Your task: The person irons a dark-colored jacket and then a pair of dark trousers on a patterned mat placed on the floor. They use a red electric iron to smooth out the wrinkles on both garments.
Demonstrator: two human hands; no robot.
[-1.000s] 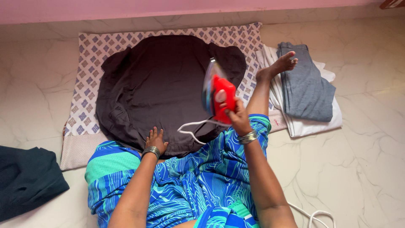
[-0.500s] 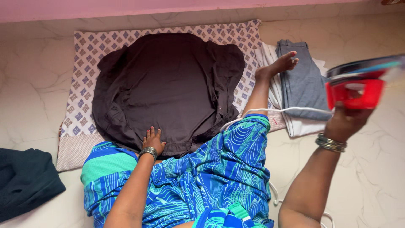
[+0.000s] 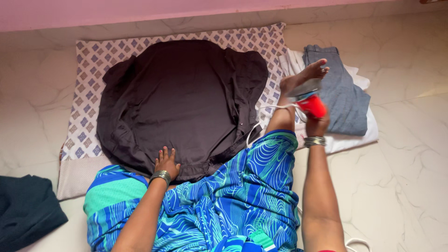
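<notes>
A dark brown shirt [image 3: 182,100] lies spread on a patterned cloth [image 3: 88,88] on the floor. My left hand [image 3: 166,162] rests flat on the shirt's near hem, fingers apart. My right hand [image 3: 317,123] grips a red iron [image 3: 310,103] by its handle, low beside my outstretched foot [image 3: 305,74], over the edge of the folded clothes. The iron's white cord [image 3: 261,121] loops back across my knee toward the shirt.
Folded grey trousers [image 3: 340,93] lie on folded white cloth [image 3: 354,135] at the right. A dark bundle [image 3: 25,210] sits at the lower left. A pink wall base [image 3: 186,11] runs along the far side. More white cord [image 3: 357,242] lies by my right elbow.
My right hand swung the iron from above the shirt out to the right, then brought it down low beside my foot. My left hand stayed on the shirt's hem.
</notes>
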